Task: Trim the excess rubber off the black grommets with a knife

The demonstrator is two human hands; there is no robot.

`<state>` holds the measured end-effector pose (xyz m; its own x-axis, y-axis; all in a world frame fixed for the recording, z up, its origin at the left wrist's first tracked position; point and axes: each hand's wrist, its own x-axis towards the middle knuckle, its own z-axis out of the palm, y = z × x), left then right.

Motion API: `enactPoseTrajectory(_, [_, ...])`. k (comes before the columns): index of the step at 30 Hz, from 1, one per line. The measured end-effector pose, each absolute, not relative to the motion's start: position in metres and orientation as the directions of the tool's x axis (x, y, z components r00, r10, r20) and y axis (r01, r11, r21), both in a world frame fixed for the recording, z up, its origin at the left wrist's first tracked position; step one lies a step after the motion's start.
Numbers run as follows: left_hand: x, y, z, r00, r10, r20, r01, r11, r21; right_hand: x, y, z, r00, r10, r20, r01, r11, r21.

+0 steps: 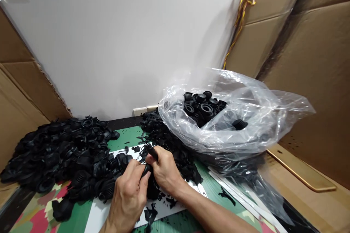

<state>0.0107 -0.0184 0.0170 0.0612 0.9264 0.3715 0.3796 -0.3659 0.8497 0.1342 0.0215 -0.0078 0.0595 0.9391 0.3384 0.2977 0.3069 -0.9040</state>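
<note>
My left hand (128, 193) is closed, with thumb and fingers pinching a small black rubber part (147, 169). Right against it, my right hand (165, 169) is closed around a dark, narrow piece (151, 151) that sticks up between thumb and fingers; its kind is not clear. Both hands meet over a white sheet (97, 213) strewn with black rubber scraps (150, 214). To the left lies a big heap of ribbed black rubber parts (62, 149), reaching up to my left hand.
At the right, a clear plastic bag (254, 138) holds black ribbed rubber parts (206, 107). Dark scraps (164, 134) pile up beside it. A gold phone (300, 171) lies on cardboard. Cardboard walls (314, 62) flank both sides; yellow-red twisted wires (240, 14) hang at the back.
</note>
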Motion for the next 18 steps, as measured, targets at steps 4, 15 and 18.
enactPoseTrajectory(4, [0.018, -0.025, 0.017, 0.322, 0.875, 0.362, 0.165, -0.429, 0.888, 0.147, 0.039, -0.009, 0.262, 0.923, 0.281, 0.289, 0.203, -0.936])
enactPoseTrajectory(15, [0.004, 0.005, 0.025, -0.171, 0.983, 0.067, -0.011, -0.070, 0.998, 0.165, 0.042, -0.010, 0.341, 0.886, 0.314, 0.266, 0.229, -0.936])
enactPoseTrajectory(18, [0.004, 0.005, 0.027, -0.230, 0.973, 0.034, -0.094, -0.057, 0.994, 0.167, 0.043, -0.011, 0.343, 0.891, 0.297, 0.250, 0.218, -0.944])
